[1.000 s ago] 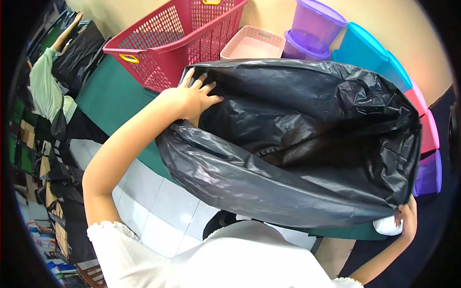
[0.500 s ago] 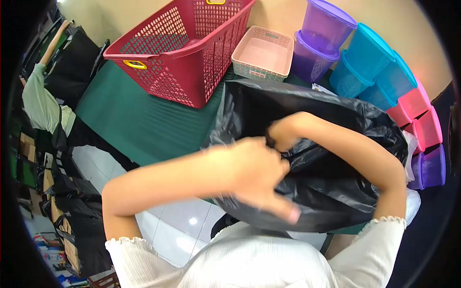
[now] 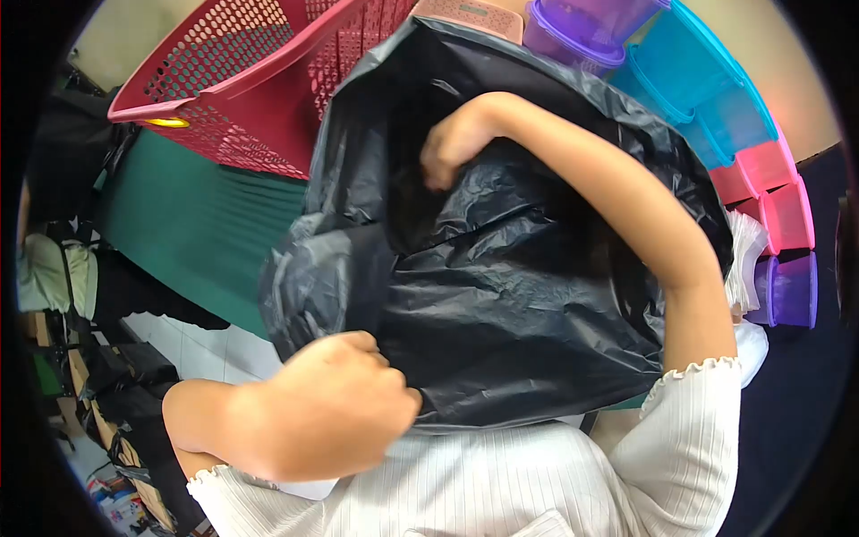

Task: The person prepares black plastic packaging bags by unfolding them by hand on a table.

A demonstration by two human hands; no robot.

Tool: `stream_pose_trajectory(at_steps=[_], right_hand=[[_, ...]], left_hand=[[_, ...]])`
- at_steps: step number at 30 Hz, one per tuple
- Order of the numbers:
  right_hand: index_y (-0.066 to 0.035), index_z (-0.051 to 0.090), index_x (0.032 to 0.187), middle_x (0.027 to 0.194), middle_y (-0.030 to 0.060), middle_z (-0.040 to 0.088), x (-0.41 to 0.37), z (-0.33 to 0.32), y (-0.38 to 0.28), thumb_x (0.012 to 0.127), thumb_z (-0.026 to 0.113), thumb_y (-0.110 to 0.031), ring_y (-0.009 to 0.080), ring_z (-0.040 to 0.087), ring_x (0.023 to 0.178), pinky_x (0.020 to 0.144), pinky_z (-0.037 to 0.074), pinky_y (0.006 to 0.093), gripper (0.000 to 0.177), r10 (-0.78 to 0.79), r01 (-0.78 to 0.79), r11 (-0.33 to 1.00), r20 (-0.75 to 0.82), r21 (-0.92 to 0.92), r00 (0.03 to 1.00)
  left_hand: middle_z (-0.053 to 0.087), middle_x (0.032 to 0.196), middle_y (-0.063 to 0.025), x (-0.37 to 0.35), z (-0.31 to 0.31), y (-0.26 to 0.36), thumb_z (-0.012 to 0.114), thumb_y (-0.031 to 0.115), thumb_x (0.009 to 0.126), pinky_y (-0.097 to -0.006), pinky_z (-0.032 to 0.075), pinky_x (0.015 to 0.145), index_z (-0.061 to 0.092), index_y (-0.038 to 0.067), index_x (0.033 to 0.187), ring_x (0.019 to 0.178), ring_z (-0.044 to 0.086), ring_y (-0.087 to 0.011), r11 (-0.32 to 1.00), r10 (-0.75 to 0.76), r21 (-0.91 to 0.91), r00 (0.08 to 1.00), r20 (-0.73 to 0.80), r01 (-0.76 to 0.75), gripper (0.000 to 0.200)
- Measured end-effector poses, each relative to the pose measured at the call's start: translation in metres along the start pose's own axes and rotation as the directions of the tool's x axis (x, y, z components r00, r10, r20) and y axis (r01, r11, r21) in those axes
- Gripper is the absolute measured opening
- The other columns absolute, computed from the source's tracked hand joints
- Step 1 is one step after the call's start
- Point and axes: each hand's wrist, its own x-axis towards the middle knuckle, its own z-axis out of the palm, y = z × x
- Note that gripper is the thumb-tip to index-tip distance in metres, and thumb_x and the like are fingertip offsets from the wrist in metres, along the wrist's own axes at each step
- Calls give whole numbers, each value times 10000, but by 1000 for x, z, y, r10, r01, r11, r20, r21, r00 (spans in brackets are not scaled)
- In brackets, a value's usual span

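Observation:
A large black plastic bag (image 3: 528,358) lies wide open in front of my body, its mouth facing up. My left hand (image 3: 331,403) is closed in a fist at the near left rim, gripping the bunched plastic there. Reaching over the right side, my right hand (image 3: 456,148) is down inside the bag near its far left wall. The fingers of that hand are curled, and whatever they hold, if anything, is hidden. The bag's deep inside is dark.
A red perforated laundry basket (image 3: 259,89) stands on the green table (image 3: 197,224) to the left. Behind the bag are a pink basket (image 3: 474,18), purple tubs (image 3: 573,40), blue tubs (image 3: 716,98) and pink tubs (image 3: 787,215). A person's light sleeve (image 3: 45,277) shows far left.
My left hand has moved from over the bag down to its near left rim and closed there. My right hand has gone farther up and left inside. The bag is spread wider, covering more table.

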Motion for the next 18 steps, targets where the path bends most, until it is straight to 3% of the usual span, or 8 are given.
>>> stream_pose_trajectory(at_steps=[2,5,7,8,12,14,16,18], right_hand=[[-114,560,1074,1106,41,538,-31,16,-2,703,601,-260,197,474,1043,861,374,427,401,284,-301,954,281,18,917],[-58,554,1065,1098,77,543,-60,39,24,749,550,-243,200,477,1056,862,404,361,367,306,-398,908,440,133,844],[-34,500,1122,1116,127,525,-90,33,58,743,557,-263,230,461,1079,868,398,344,447,432,-422,900,-114,107,895],[-26,476,1145,1140,143,506,-101,31,74,741,562,-278,242,445,1098,882,385,348,484,424,-494,870,-522,6,740],[-30,451,1132,1179,181,436,-140,50,52,696,607,-243,303,398,1117,941,318,340,511,403,-380,915,-380,137,833],[-38,455,1121,1164,191,429,-152,52,108,702,601,-230,315,412,1094,934,326,336,483,113,-539,841,-958,-48,263],[-33,454,1121,1180,195,408,-173,57,95,730,581,-237,309,412,1090,922,334,339,459,158,-514,854,-982,82,105],[3,462,1089,1038,160,528,-194,75,70,750,575,-236,265,508,971,854,392,319,430,244,-365,927,-877,86,415]], left_hand=[[602,680,-55,-4,-7,-10,559,145,607,-278,427,770,594,43,729,706,587,-192,999,-17,-29,1000,23,17,163],[613,747,-58,-6,-13,-19,590,158,599,-289,426,813,606,41,788,750,590,-205,997,12,-75,1000,-3,-12,223],[589,686,-52,-7,-8,-23,565,167,623,-270,419,750,591,47,734,706,580,-192,996,53,-71,997,-60,-57,166],[564,626,-47,-6,-5,-24,539,177,647,-252,412,686,576,52,681,663,570,-180,994,84,-64,989,-124,-92,134],[568,665,-51,-4,-7,-24,547,168,650,-258,405,710,577,46,717,703,567,-185,999,46,-17,996,-71,-47,143],[568,685,-62,-4,-10,-22,560,154,638,-271,403,730,573,37,742,731,564,-195,998,61,-21,997,-43,-62,157],[565,680,-69,-4,-14,-19,565,145,630,-286,405,748,568,29,739,736,562,-213,999,47,5,997,-60,-46,159],[563,669,-78,-8,-13,-17,555,137,626,-296,405,765,565,21,733,733,561,-226,998,37,-39,991,-127,-42,158]])
